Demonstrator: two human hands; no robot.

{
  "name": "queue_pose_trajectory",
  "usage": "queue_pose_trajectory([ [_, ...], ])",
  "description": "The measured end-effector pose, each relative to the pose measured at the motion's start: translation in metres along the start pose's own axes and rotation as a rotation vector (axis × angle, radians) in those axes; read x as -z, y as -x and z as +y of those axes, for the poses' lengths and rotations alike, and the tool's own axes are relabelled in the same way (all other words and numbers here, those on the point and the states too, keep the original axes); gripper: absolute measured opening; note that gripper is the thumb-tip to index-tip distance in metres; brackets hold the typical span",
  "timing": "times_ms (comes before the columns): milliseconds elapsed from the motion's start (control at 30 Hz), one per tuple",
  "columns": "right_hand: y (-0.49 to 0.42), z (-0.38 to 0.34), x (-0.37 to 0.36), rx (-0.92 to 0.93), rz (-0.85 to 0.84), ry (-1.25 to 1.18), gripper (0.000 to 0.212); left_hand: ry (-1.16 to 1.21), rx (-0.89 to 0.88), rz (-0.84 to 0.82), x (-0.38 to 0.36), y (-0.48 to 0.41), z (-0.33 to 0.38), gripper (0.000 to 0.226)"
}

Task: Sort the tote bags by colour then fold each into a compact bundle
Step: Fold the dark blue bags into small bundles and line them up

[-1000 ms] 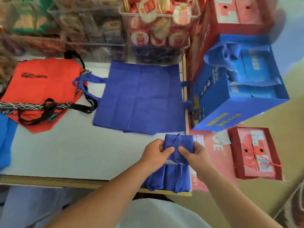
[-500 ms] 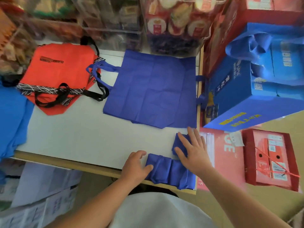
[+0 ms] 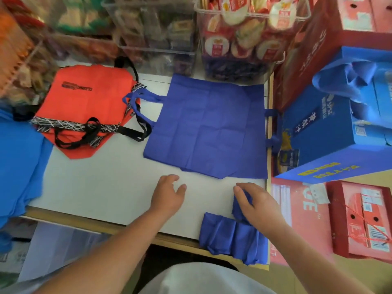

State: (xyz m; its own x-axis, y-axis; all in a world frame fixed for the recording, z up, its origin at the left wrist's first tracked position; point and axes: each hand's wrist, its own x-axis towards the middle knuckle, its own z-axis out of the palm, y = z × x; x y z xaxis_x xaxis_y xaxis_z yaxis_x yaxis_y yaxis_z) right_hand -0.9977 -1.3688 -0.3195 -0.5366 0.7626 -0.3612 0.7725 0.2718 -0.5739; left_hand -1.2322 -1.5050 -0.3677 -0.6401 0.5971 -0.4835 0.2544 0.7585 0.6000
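**A:** Where are the hands?

**B:** The left hand (image 3: pixel 169 196) is over the bare white table (image 3: pixel 101 187), palm down, with its fingers loosely spread and holding nothing. I can't tell whether it touches the surface. The right hand (image 3: pixel 262 206) is at the near right corner, cupped over a small dark blue bundle (image 3: pixel 240 205). Its thumb bends over the bundle's left side, and its fingertips are hidden behind the hand.

**A:** Is anything else folded?

**B:** A pleated dark blue fold (image 3: pixel 227 236) lies just beside that bundle, touching it. It sits on the table's front edge and hangs over it a little.

**A:** And the unfolded bags?

**B:** A dark blue tote bag (image 3: pixel 207 128) lies flat further back, near the table's right edge, with its handles pointing left. Those handles reach the orange-red tote bags (image 3: pixel 84 98), which are piled at the back left with black straps trailing over them. A lighter blue fabric (image 3: pixel 19 166) drapes off the table's left end.

**A:** What's around the table?

**B:** Clear bins of packaged snacks (image 3: pixel 244 28) stand along the back. To the right there's a blue gift carton (image 3: pixel 322 134) inside a blue bag, and a red carton (image 3: pixel 360 219) lies lower down.
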Motion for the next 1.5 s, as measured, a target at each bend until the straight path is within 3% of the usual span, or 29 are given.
queue_pose_trajectory([
  [100, -0.005, -0.034, 0.008, -0.034, -0.055, -0.073, 0.039, -0.063, 0.0, 0.126, 0.047, -0.063, 0.003, 0.044],
  [333, -0.007, -0.069, -0.022, -0.11, -0.023, -0.152, 0.052, -0.189, 0.091, 0.057, 0.089, -0.138, -0.017, 0.068],
  [400, -0.005, -0.078, -0.033, -0.158, -0.026, -0.204, 0.052, -0.152, 0.08, 0.023, 0.084, -0.141, -0.021, 0.062],
  [500, -0.001, -0.099, -0.043, -0.249, 0.013, -0.285, 0.047, -0.125, 0.01, -0.008, 0.079, -0.138, -0.021, 0.025],
  [600, 0.002, -0.118, -0.057, -0.275, 0.082, -0.296, 0.016, -0.079, -0.161, -0.026, 0.091, -0.124, -0.015, 0.019],
  [667, 0.001, -0.134, -0.067, -0.246, 0.158, -0.242, 0.031, 0.049, -0.29, -0.059, 0.113, -0.108, -0.007, 0.019],
  [767, -0.008, -0.158, -0.084, -0.047, 0.271, -0.136, 0.05, 0.177, -0.415, -0.105, 0.163, -0.084, 0.006, 0.022],
  [900, -0.018, -0.19, -0.1, -0.004, 0.267, -0.145, 0.048, 0.216, -0.503, -0.13, 0.239, -0.08, 0.002, 0.009],
  [1033, -0.021, -0.203, -0.116, 0.023, 0.113, -0.087, 0.041, 0.007, -0.423, 0.007, 0.292, -0.117, -0.03, 0.007],
  [1167, -0.023, -0.197, -0.134, 0.062, -0.066, 0.051, 0.046, -0.058, -0.164, 0.293, 0.312, -0.147, -0.051, 0.05],
  [1233, -0.024, -0.193, -0.14, 0.059, -0.089, 0.088, 0.047, -0.198, -0.182, 0.34, 0.3, -0.139, -0.062, 0.052],
  [1300, -0.029, -0.189, -0.146, 0.036, -0.09, 0.113, 0.049, -0.194, -0.313, 0.213, 0.272, -0.116, -0.079, 0.048],
  [1400, -0.042, -0.186, -0.158, 0.006, -0.138, 0.169, 0.055, -0.291, -0.32, -0.233, 0.223, -0.074, -0.122, 0.053],
  [1500, -0.054, -0.186, -0.178, -0.036, -0.239, 0.259, 0.061, -0.485, -0.414, -0.359, 0.199, -0.064, -0.169, 0.067],
])
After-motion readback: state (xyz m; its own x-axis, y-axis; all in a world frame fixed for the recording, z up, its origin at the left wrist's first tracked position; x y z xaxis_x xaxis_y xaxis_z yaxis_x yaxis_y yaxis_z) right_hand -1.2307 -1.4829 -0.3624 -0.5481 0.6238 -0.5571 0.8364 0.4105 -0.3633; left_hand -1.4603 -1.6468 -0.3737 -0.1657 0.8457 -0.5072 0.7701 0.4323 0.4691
